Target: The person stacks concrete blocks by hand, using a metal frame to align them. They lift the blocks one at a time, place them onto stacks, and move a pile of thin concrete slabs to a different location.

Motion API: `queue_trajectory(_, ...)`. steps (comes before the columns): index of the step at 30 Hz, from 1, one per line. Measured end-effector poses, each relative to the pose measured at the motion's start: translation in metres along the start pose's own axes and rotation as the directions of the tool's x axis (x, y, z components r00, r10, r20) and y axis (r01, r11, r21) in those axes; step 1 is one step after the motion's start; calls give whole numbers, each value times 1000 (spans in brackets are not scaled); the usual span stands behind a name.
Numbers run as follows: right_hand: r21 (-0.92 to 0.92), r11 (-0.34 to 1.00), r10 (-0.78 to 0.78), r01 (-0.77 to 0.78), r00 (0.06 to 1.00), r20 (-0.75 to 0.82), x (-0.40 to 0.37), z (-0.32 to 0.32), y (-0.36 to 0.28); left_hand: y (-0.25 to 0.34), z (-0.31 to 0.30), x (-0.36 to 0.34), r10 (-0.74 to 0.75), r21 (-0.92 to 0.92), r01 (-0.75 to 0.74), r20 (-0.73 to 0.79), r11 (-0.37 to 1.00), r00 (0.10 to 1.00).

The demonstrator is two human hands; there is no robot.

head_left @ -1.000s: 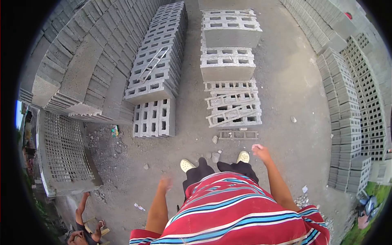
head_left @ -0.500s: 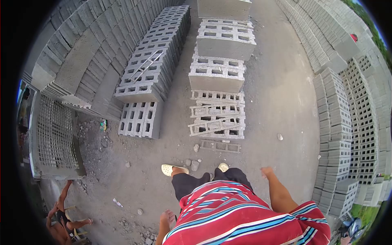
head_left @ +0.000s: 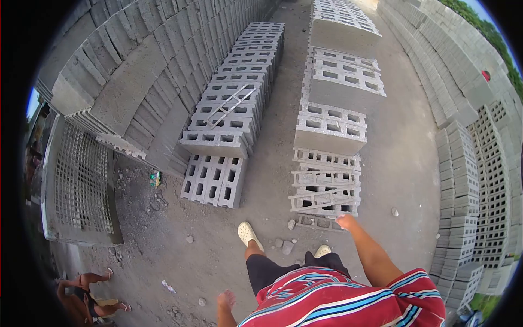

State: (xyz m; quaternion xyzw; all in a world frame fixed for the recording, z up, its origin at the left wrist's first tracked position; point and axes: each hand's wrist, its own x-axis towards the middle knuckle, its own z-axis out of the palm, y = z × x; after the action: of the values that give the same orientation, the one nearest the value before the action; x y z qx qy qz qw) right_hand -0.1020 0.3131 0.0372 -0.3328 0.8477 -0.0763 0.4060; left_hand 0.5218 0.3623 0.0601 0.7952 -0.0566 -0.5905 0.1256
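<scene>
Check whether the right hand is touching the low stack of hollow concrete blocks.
Cannot tell. In the head view the right hand borders the near edge of the block stack; its height above it is unclear.

The bare grey concrete ground [head_left: 406, 158] carries two long rows of hollow concrete blocks: a left row [head_left: 234, 103] and a middle row [head_left: 338, 76]. At the near end of the middle row sits a low pile of cracked blocks [head_left: 325, 185], with one flat block fragment [head_left: 321, 222] just in front of it. A cluster of blocks [head_left: 215, 180] lies with its holes facing up before the left row. Loose stones [head_left: 287, 246] are scattered nearby, and one pebble [head_left: 394, 212] lies apart. Tall block stacks [head_left: 463, 180] line the right edge.
</scene>
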Motion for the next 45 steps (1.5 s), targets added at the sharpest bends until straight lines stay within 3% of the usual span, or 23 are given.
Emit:
queue_trajectory(2,129,976,154,-175,975,158,-17,36,4,32,-21,22,-4,39,4,11,999,1000)
queue_trajectory(7,51,903,409,-427,889,207,-96,79,-18,116,-82,73,-78,177,60,95,982,992)
queue_trajectory(9,167,865,435,-473,873,219,-122,70,-64,172,-92,82,-76,308,44,94,950,993)
queue_trajectory(11,306,884,360,-354,932,39,-134,76,-78,238,-93,93,-62,516,-5,113,857,992)
queue_trajectory(12,355,888,330,-291,942,-54,-145,78,-85,265,-97,114,-12,521,-58,129,852,992)
queue_trajectory(14,425,834,399,-352,917,-23,-157,79,-107,320,-94,155,62,408,-121,156,905,986)
queue_trajectory(15,456,809,420,-370,908,-9,-158,80,-113,356,-68,147,90,418,-131,116,899,989)
queue_trajectory(16,440,817,421,-373,907,-14,-158,86,-111,386,-63,171,49,283,-112,222,953,974)
queue_trajectory(17,425,824,419,-374,908,-14,-160,98,-110,412,-28,153,172,333,-211,142,919,975)
queue_trajectory(20,543,725,476,-423,878,48,-172,128,-113,467,45,137,255,347,-340,268,874,929)
queue_trajectory(26,569,556,594,-605,769,237,-188,174,-130,500,194,81,95,650,-455,509,609,855)
queue_trajectory(28,481,593,578,-645,758,303,-167,177,-127,503,227,79,68,713,-461,506,528,860)
queue_trajectory(30,468,469,594,-749,660,460,-137,174,-123,504,246,76,62,738,-449,488,504,871)
queue_trajectory(31,389,628,505,-674,733,456,-111,166,-119,507,250,72,64,738,-438,476,513,877)
queue_trajectory(33,223,748,477,-625,740,474,-48,146,-105,525,273,70,83,726,-417,448,548,890)
queue_trajectory(34,287,745,513,-602,792,331,-17,152,-85,528,280,68,87,717,-388,418,579,904)
queue_trajectory(35,-86,996,41,-32,995,96,17,169,-49,530,282,68,77,721,-344,376,602,924)
queue_trajectory(36,280,878,364,-388,922,136,49,147,-56,533,287,74,85,734,-343,365,586,927)
queue_trajectory(37,613,527,646,-589,746,161,82,120,-67,537,298,83,102,736,-351,362,578,927)
queue_trajectory(38,720,390,683,-574,705,191,110,97,-78,542,310,93,123,735,-366,364,570,923)
queue_trajectory(40,715,347,707,-607,671,226,153,72,-81,542,343,99,153,691,-375,362,618,920)
queue_trajectory(43,471,406,913,-783,368,-175,208,135,-26,526,403,111,116,653,-394,426,646,897)
queue_trajectory(45,672,218,969,-707,236,-65,229,167,8,501,446,110,43,679,-417,495,604,868)
